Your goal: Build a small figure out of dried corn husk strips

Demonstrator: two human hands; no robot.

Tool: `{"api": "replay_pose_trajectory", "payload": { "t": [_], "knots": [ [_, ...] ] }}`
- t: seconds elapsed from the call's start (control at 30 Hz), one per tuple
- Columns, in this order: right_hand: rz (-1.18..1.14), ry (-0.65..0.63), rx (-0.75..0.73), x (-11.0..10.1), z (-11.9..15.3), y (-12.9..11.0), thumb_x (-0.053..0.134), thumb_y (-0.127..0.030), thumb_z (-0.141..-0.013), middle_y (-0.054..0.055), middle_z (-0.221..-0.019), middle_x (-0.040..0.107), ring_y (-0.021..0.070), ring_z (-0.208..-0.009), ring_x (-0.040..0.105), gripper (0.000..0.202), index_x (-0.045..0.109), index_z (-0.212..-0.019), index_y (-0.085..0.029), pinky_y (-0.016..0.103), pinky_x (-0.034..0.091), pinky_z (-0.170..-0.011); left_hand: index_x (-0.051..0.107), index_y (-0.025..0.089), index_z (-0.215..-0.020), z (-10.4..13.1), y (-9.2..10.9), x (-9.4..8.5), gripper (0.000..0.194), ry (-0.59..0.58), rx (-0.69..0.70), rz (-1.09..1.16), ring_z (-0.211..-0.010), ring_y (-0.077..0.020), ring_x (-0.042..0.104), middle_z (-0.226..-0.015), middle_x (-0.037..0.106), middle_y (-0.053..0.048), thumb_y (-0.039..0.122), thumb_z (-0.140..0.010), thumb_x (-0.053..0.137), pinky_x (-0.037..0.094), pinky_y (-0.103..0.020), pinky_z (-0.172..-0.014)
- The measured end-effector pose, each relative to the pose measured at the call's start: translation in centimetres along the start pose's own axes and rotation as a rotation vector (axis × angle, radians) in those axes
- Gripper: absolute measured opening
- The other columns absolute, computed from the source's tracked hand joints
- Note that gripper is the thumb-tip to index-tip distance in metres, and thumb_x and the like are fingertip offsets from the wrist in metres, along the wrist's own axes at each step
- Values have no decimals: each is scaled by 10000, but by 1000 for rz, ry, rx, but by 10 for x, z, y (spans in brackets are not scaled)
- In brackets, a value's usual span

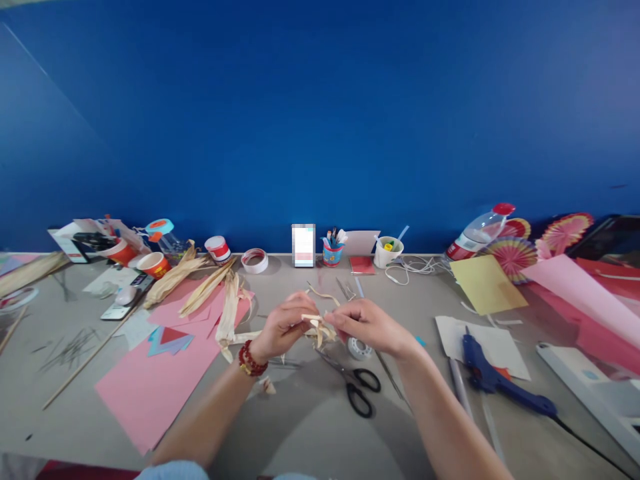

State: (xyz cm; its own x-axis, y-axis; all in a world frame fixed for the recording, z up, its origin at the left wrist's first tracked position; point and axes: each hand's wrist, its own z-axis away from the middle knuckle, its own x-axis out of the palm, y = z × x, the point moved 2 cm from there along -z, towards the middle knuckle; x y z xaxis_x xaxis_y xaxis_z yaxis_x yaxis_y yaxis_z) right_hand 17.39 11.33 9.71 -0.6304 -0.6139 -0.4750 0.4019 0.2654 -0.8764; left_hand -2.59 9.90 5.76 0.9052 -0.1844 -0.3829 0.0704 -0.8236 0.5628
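Over the middle of the desk, my left hand [283, 325], with a red bead bracelet at its wrist, pinches one end of a small pale piece of corn husk [320, 325]. My right hand [369, 325] has its thumb and fingers closed on the other side of the same husk piece. Fingers partly cover the husk, so its full shape is hidden. Below the hands lie scissors [361, 392] with black handles, and a small tape roll [360, 348] sits just under the right hand. Longer dried husks [227, 313] rest to the left of my left hand.
Pink paper sheets [165, 380] cover the left side. A blue glue gun [500, 380] with a cord lies at right, near a white power strip [590, 393]. Along the blue wall stand a phone [303, 247], a pen cup [332, 253], a white cup [388, 253] and a plastic bottle [480, 233].
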Motion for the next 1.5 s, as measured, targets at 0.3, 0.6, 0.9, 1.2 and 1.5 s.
{"api": "replay_pose_trajectory", "payload": {
  "t": [0.3,0.6,0.9,1.2,1.5],
  "knots": [
    [-125,-68,12,5,-2,3,470,-606,-924,-42,-482,385,90,-480,316,601,494,-513,-168,257,244,-501,668,170,-928,-1,-1,-1,160,10,3,9,-825,-197,588,-826,679,-84,228,-952,520,495,-424,-833],
    [-274,-134,43,6,-6,0,510,-634,-886,-35,-468,425,78,-463,310,618,501,-491,-159,255,236,-492,669,179,-963,-2,2,-1,149,19,32,6,-816,-190,586,-841,674,-81,167,-943,522,498,-426,-835],
    [-295,-99,78,6,-6,4,516,-645,-876,-24,-476,465,81,-469,323,608,499,-505,-164,254,242,-489,684,189,-1021,-1,3,-1,172,-25,28,-12,-850,-197,580,-863,670,-89,147,-925,547,500,-414,-837],
    [-574,284,47,-4,-6,6,468,-674,-875,-58,-470,325,72,-435,246,613,545,-547,-162,254,102,-435,680,162,-940,1,-2,1,143,63,-10,50,-841,-212,604,-823,686,-104,204,-937,544,504,-433,-817],
    [-358,300,-44,7,-8,6,460,-516,-945,-19,-612,441,109,-553,391,434,675,-827,-158,246,239,-492,677,168,-804,4,-7,-3,99,318,-145,6,-831,-214,615,-778,664,-70,205,-884,632,495,-372,-748]
  ]
}}
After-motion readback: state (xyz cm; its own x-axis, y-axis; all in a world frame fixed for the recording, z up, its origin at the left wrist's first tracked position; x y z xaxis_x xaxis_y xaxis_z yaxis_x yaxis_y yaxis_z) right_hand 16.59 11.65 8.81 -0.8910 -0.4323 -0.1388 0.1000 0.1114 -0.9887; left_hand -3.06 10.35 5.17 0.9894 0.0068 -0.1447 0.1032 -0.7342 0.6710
